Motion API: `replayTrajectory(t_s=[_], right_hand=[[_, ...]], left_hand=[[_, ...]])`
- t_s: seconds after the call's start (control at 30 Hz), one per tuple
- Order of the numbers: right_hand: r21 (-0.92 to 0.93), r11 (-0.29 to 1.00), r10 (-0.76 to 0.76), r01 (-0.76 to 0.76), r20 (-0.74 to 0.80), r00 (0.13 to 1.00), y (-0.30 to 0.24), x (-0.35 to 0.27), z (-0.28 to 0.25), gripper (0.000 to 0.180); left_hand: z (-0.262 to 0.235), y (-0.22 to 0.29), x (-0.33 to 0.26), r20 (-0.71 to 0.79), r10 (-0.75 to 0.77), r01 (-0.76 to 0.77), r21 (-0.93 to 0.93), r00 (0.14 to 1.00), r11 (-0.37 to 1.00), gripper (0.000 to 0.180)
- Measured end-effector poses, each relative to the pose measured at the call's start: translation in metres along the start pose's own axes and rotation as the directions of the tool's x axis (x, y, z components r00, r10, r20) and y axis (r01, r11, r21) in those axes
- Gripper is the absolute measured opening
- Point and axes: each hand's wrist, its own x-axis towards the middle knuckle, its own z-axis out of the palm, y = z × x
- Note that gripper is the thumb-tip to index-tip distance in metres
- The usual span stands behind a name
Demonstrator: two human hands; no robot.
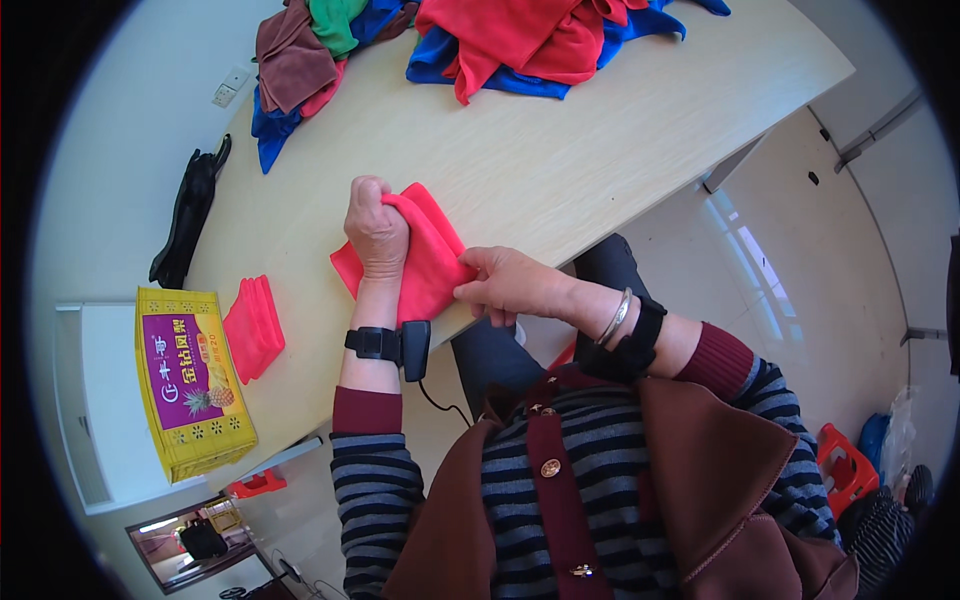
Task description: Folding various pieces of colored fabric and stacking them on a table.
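A bright pinkish-red cloth (432, 258), partly folded, is held between my two hands over the near edge of the table. My left hand (377, 228) is closed in a fist around its upper left part, and one flap sticks out on the far side of that wrist. At the cloth's right edge, my right hand (510, 283) pinches the fabric between thumb and fingers. To the left lies a folded stack of the same coloured cloth (255, 328), beside a yellow and purple cardboard box (197, 385).
Heaped at the table's (560, 170) far side are red cloths (520, 40), with blue ones beneath. Another pile of brown cloth (298, 60), green and blue lies farther left. A black hand-shaped object (190, 210) rests along the left edge. Red plastic stools (845, 465) stand on the floor.
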Motion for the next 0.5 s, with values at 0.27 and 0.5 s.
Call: replayTrajectory(t_s=[0.27, 0.5], right_hand=[[-0.163, 0.984, -0.120, 0.067, -0.337, 0.934, -0.003, -0.005, 0.018, 0.033], [-0.328, 0.944, -0.159, 0.044, -0.334, 0.929, 0.002, -0.001, 0.019, 0.034]], left_hand=[[0.009, 0.002, 0.002, 0.310, 0.006, -0.027, 0.066, 0.951, 0.997, 0.011], [0.015, 0.001, 0.003, 0.406, -0.015, 0.009, 0.018, 0.914, 1.000, 0.015]])
